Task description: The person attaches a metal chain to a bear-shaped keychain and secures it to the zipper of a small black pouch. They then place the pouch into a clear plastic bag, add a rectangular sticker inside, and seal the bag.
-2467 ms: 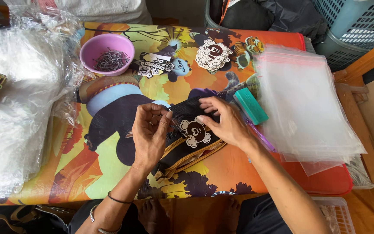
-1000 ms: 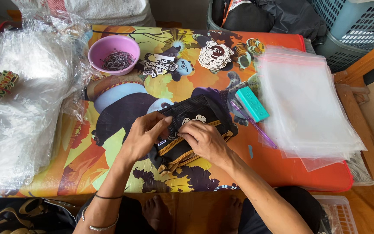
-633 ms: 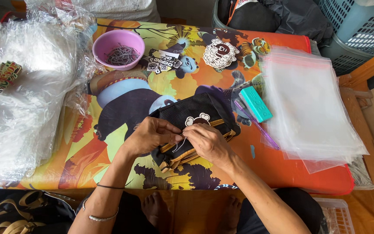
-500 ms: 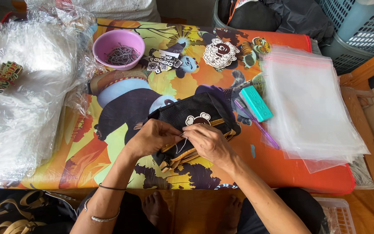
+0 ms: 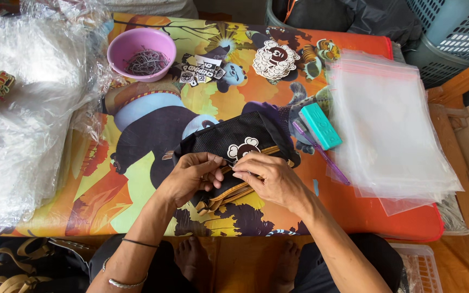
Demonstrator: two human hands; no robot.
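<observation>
A black mesh pouch (image 5: 234, 142) with a round skull-like patch and gold zipper strips lies on the colourful cartoon table mat (image 5: 137, 179). My left hand (image 5: 190, 176) pinches its lower left edge at the zipper. My right hand (image 5: 270, 179) rests on the zipper beside it, its fingertips meeting those of the left hand. Both hands grip the pouch's zipper area; what sits between the fingertips is too small to tell.
A purple bowl (image 5: 141, 53) of small metal pieces stands at the back left. Patches (image 5: 271, 59) and small tags (image 5: 199, 69) lie beyond the pouch. A teal box (image 5: 321, 126) and purple stick (image 5: 321, 154) lie right. Clear zip bags (image 5: 392, 130) are stacked right; crumpled plastic (image 5: 23, 108) lies left.
The pouch was flattened and pulled nearer to me. Both hands have slid from its top down to the zipper edge, fingertips now meeting there.
</observation>
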